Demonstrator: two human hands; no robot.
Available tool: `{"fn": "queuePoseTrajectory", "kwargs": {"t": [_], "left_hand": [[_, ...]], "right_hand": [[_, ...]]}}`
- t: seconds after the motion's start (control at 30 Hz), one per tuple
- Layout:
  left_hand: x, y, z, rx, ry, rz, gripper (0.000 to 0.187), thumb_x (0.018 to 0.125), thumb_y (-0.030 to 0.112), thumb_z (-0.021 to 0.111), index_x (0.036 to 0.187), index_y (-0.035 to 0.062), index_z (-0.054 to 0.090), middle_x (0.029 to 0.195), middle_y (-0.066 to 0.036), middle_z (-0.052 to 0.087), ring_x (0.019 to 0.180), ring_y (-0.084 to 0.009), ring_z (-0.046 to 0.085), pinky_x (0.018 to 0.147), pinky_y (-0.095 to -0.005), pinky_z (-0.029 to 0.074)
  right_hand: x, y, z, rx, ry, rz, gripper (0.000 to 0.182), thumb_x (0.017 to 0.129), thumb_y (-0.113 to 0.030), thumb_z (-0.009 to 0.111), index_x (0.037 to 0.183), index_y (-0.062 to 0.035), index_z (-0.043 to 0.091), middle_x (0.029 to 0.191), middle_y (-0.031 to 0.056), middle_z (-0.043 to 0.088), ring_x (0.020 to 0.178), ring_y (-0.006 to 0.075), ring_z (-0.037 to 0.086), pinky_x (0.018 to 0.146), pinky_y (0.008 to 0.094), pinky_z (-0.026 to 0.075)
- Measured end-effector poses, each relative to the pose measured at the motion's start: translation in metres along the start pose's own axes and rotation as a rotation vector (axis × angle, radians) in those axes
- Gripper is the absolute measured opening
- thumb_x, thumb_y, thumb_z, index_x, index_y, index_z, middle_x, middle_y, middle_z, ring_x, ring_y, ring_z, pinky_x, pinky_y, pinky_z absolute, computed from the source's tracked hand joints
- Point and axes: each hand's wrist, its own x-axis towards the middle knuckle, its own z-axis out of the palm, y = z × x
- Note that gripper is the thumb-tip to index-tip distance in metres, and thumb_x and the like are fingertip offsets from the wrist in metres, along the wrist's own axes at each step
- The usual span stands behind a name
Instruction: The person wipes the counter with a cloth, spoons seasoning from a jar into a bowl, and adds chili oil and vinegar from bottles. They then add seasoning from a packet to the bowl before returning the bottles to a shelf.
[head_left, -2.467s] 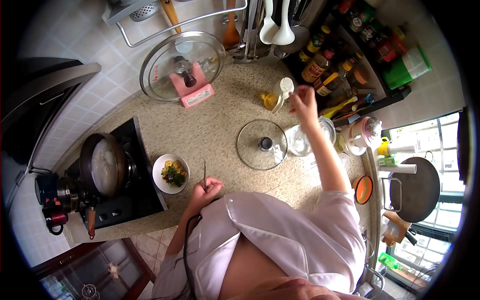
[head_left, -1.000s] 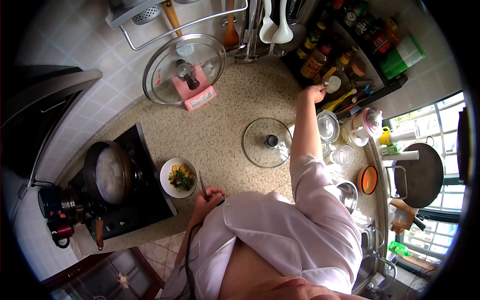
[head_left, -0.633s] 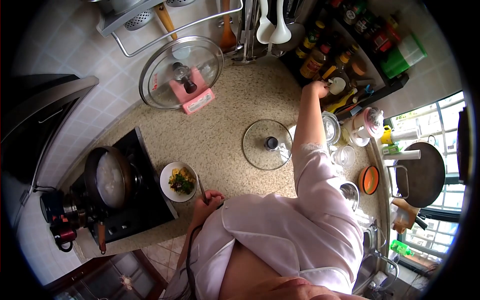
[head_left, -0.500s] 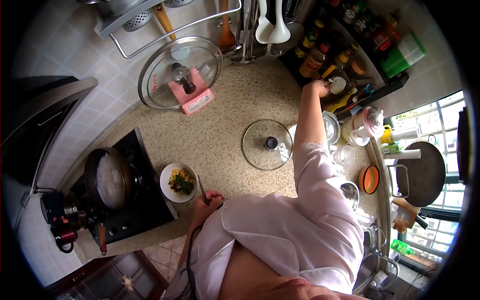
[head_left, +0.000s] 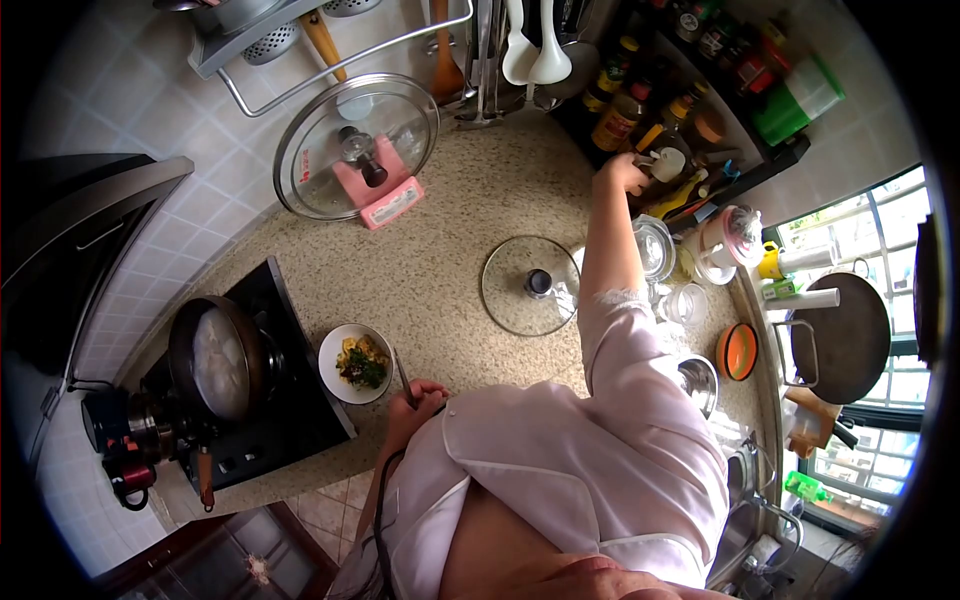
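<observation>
My right hand (head_left: 628, 176) reaches out to the condiment rack, fingers curled in at a white-topped container (head_left: 665, 164). The lower part of that container is hidden among the bottles. Beside it stand a sauce bottle (head_left: 620, 120) with a yellow label and other dark bottles. My left hand (head_left: 424, 396) is low by my body, closed around thin dark chopsticks (head_left: 402, 372). Their tips rest near the rim of a white bowl (head_left: 332, 380), which holds yellow and dark green food (head_left: 363, 362).
A dark pan (head_left: 219, 358) with whitish contents sits on the black stove (head_left: 300, 400). One glass lid (head_left: 515, 300) lies on the counter; another (head_left: 310, 150) stands in a pink holder (head_left: 396, 202). Glass containers (head_left: 654, 248) and an orange bowl (head_left: 738, 352) are at right.
My right hand has shifted slightly at the white-topped container, and its fingers show more. The whole view has moved a little. My left hand and the bowl stay as they were.
</observation>
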Motion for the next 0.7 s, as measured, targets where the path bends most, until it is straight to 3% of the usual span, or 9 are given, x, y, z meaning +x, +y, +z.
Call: {"fn": "queuePoseTrajectory", "kwargs": {"t": [0.13,0.17,0.2,0.27,0.33,0.37,0.43,0.7], "left_hand": [[0.000,0.001,0.002,0.030,-0.023,-0.028,0.018,0.091,0.016,0.061,0.100,-0.0002,0.061,0.093,-0.007,0.067,0.083,-0.0111,0.062,0.076,-0.0260,0.050],[-0.001,0.002,0.002,0.062,-0.025,-0.043,0.019,0.091,0.017,0.061,0.101,0.0002,0.062,0.093,-0.006,0.067,0.083,-0.0110,0.062,0.076,-0.0258,0.049],[-0.001,0.006,0.003,0.061,-0.015,-0.037,0.019,0.091,0.017,0.061,0.101,0.0002,0.062,0.093,-0.006,0.067,0.083,-0.0110,0.062,0.076,-0.0258,0.049],[-0.006,0.015,0.007,0.040,-0.036,-0.016,0.018,0.089,0.014,0.064,0.102,0.0007,0.064,0.091,-0.004,0.069,0.080,-0.0066,0.060,0.072,-0.0217,0.047],[-0.009,0.012,0.005,0.050,-0.031,-0.008,0.019,0.089,0.015,0.064,0.102,0.0010,0.064,0.091,-0.003,0.069,0.080,-0.0064,0.060,0.071,-0.0211,0.047],[-0.010,0.011,0.005,0.062,-0.044,-0.001,0.019,0.090,0.015,0.064,0.102,0.0012,0.064,0.090,-0.003,0.069,0.080,-0.0063,0.060,0.071,-0.0205,0.046],[-0.014,0.013,0.008,0.056,-0.029,0.036,0.018,0.089,0.016,0.064,0.101,0.0017,0.065,0.089,-0.002,0.069,0.076,-0.0048,0.058,0.068,-0.0197,0.045],[-0.030,-0.007,0.013,0.070,-0.009,0.158,0.016,0.087,0.016,0.066,0.098,0.0036,0.067,0.083,0.002,0.068,0.063,0.0008,0.048,0.058,-0.0173,0.039]], "right_hand": [[-0.025,0.017,-0.013,-0.056,-0.149,0.005,0.072,0.082,-0.035,0.067,0.132,0.0059,0.036,0.135,0.0304,0.036,0.117,0.0426,0.047,0.097,0.0459,0.043],[-0.028,0.032,-0.016,-0.055,-0.268,-0.114,0.065,0.086,-0.035,0.063,0.129,0.0080,0.039,0.135,0.0339,0.037,0.119,0.0469,0.044,0.102,0.0462,0.039],[-0.041,0.040,-0.027,0.189,-0.550,-0.075,0.067,0.094,-0.049,0.048,0.131,0.0066,0.042,0.142,0.0264,0.038,0.126,0.0426,0.040,0.106,0.0477,0.033],[-0.078,0.030,-0.068,0.467,-1.182,0.402,0.081,0.095,-0.063,0.029,0.137,0.0050,0.038,0.147,0.0192,0.035,0.134,0.0362,0.034,0.110,0.0514,0.026],[-0.123,0.000,-0.113,0.600,-1.543,0.800,0.092,0.090,-0.072,0.015,0.143,0.0017,0.031,0.151,0.0170,0.030,0.140,0.0323,0.027,0.112,0.0549,0.020],[-0.137,-0.008,-0.128,0.597,-1.555,0.813,0.092,0.090,-0.072,0.015,0.143,0.0017,0.031,0.151,0.0170,0.030,0.140,0.0323,0.027,0.112,0.0549,0.020],[-0.158,-0.021,-0.155,0.662,-1.843,0.946,0.094,0.089,-0.073,0.015,0.146,0.0004,0.027,0.154,0.0168,0.024,0.143,0.0320,0.022,0.114,0.0543,0.019],[-0.185,-0.045,-0.231,0.657,-1.967,1.006,0.092,0.089,-0.073,0.020,0.149,-0.0029,0.021,0.156,0.0163,0.019,0.144,0.0317,0.017,0.115,0.0549,0.015]]}}
